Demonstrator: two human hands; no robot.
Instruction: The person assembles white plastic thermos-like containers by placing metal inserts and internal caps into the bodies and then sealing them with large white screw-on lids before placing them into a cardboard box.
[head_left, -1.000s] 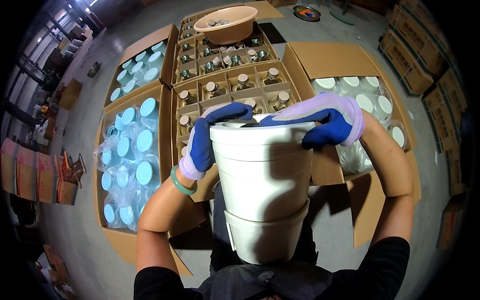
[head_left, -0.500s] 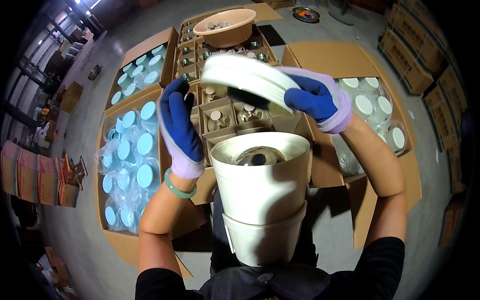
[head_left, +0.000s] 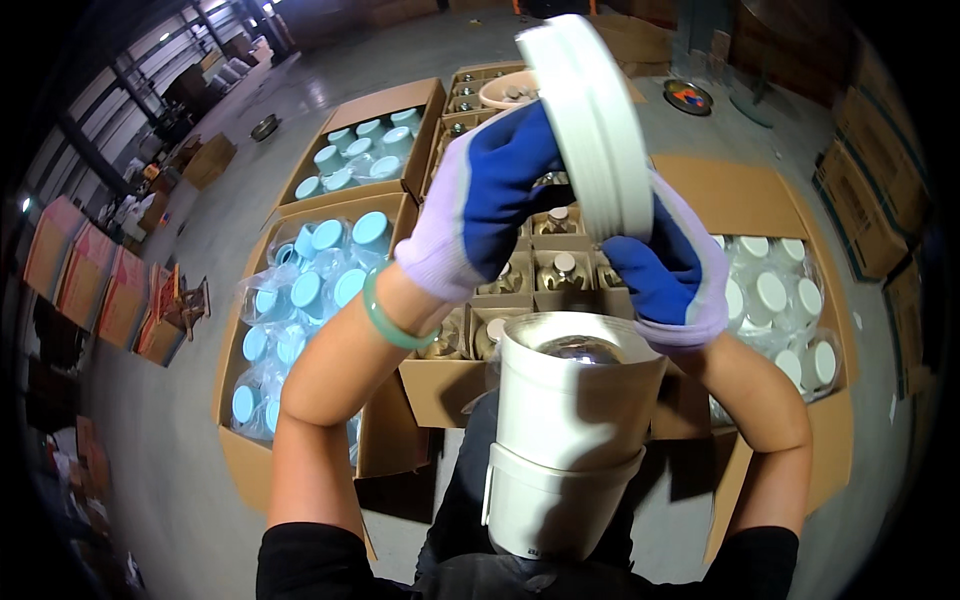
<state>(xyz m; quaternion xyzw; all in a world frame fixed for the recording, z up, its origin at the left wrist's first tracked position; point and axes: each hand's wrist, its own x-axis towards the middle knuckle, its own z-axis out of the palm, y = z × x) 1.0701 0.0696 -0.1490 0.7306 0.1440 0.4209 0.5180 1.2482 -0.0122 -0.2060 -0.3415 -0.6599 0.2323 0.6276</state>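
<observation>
A white round lid-like piece [head_left: 600, 130] with a ridged rim is held up, tipped almost on edge. My left hand [head_left: 500, 190], in a lavender glove with a blue palm, grips its left side; the fingertips are partly hidden. At its lower right, my right hand [head_left: 675, 270], gloved alike, holds it with curled fingers partly behind it. Below the hands, a cream-white bucket-shaped body [head_left: 575, 400] stands upright between my legs, open at the top. Inside it shows the shiny silvery top of a liner [head_left: 580, 348].
Ahead is a divided carton [head_left: 450, 385] of silvery bottle-shaped liners with pale caps. Cartons of bagged containers with light blue lids [head_left: 305, 290] lie left, others with whitish lids [head_left: 770, 292] right. Behind are a peach basin [head_left: 505, 92] and a round tray [head_left: 688, 97]. Stacked boxes [head_left: 860, 195] stand far right.
The white lid-like piece has gone up and turned from nearly level to nearly on edge. My left hand, open and apart before, now grips it. The view has shifted, with the scene sitting farther right.
</observation>
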